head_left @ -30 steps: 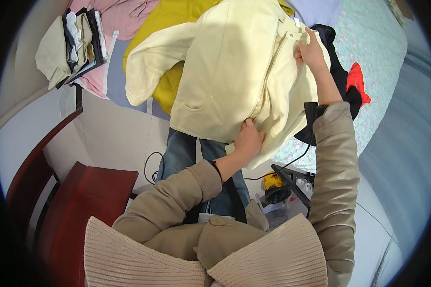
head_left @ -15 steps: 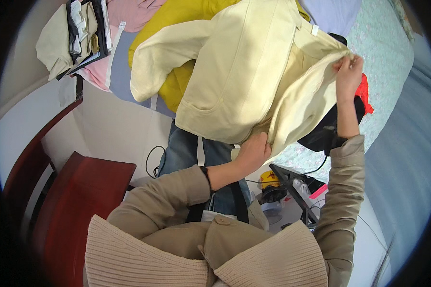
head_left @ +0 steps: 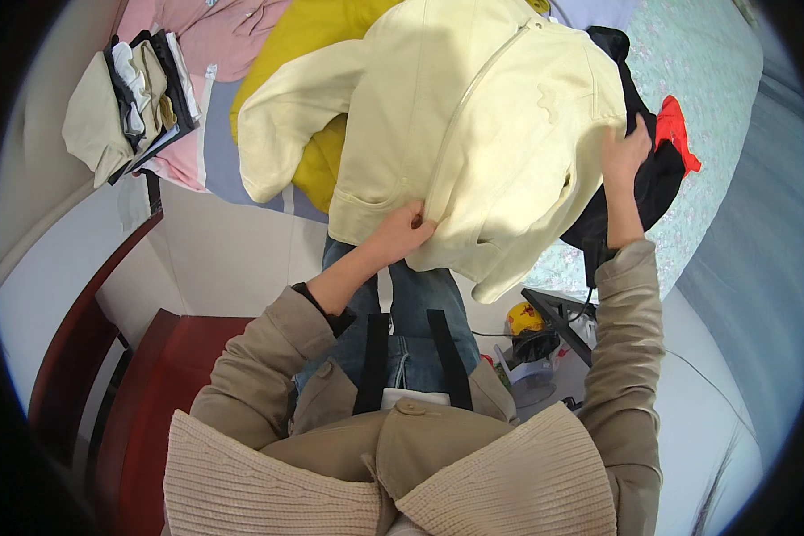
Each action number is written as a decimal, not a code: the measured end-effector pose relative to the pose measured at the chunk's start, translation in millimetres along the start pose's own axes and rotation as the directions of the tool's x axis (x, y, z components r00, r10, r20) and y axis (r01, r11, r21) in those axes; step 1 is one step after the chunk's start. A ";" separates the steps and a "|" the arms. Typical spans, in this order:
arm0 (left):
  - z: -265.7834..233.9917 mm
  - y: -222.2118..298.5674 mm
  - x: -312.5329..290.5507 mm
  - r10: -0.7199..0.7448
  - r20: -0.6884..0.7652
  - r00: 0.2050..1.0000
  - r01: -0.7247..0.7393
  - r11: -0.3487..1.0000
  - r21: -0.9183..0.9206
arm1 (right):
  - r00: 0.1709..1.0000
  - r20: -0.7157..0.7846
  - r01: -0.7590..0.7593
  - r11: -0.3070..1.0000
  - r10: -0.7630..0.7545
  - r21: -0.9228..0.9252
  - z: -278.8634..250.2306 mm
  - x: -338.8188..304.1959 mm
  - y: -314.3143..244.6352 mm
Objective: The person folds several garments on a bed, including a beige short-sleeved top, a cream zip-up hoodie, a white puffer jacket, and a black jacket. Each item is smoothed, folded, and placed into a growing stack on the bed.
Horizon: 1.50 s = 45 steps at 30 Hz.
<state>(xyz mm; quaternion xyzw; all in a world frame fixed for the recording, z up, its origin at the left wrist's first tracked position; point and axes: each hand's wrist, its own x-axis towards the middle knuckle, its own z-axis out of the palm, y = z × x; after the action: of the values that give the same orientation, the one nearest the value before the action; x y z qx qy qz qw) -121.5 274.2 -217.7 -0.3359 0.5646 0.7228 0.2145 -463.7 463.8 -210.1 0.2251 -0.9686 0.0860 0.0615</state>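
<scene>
A pale yellow jacket (head_left: pixel 411 116) lies front up across the bed, its front panels side by side and one sleeve stretched out to the left. My left hand (head_left: pixel 404 234) is closed on the lower front edge of the jacket, by the bottom of the front opening. At the jacket's right side is my right hand (head_left: pixel 625 154), thumb and fingers apart, against or just beside the cloth. The jacket's right sleeve is partly hidden along that side. Under the jacket spreads a mustard-yellow garment (head_left: pixel 317 170). Black cloth (head_left: pixel 657 183) lies beside my right hand.
A stack of folded clothes (head_left: pixel 143 98) sits at the far left, near pink cloth (head_left: pixel 228 40). Red cloth (head_left: pixel 674 134) lies on the floral bedsheet (head_left: pixel 706 62). A dark red wooden chair (head_left: pixel 165 393) stands at my left. A black frame (head_left: pixel 558 322) and bagged items are below the bed edge.
The jacket's right front panel, held up and open before, now lies down over the front. My right hand has let go of its upper edge and lowered slightly; my left hand has moved left.
</scene>
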 end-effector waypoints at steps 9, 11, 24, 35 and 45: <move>15.2 40.1 -24.6 0.073 0.050 0.996 -0.088 0.851 0.518 | 0.926 0.180 -0.318 0.942 0.332 -0.105 -11.0 -9.8 86.0; 23.4 42.4 -22.5 0.043 0.037 0.998 -0.056 0.819 0.571 | 0.954 0.130 -0.264 0.962 0.270 -0.061 -16.9 17.7 89.8; 34.8 12.4 -4.7 -0.046 -0.027 0.999 0.054 0.842 0.537 | 0.916 0.369 -0.284 0.903 0.156 0.323 15.0 27.4 -137.5; 25.5 2.8 -2.9 0.000 0.084 0.996 -0.045 0.842 0.537 | 0.756 0.616 -0.312 0.949 0.223 0.039 26.1 42.5 -156.7; -72.9 -26.2 -22.0 0.043 -0.451 0.891 0.035 0.986 0.164 | 0.958 0.285 -0.108 0.943 0.014 0.315 14.9 20.4 -156.6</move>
<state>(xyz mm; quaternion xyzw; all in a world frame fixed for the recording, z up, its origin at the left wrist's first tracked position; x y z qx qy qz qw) -70.7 212.8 -229.4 -0.4746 0.6584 0.5750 0.1029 -413.2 313.8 -199.7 0.2118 -0.9462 0.2151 -0.1165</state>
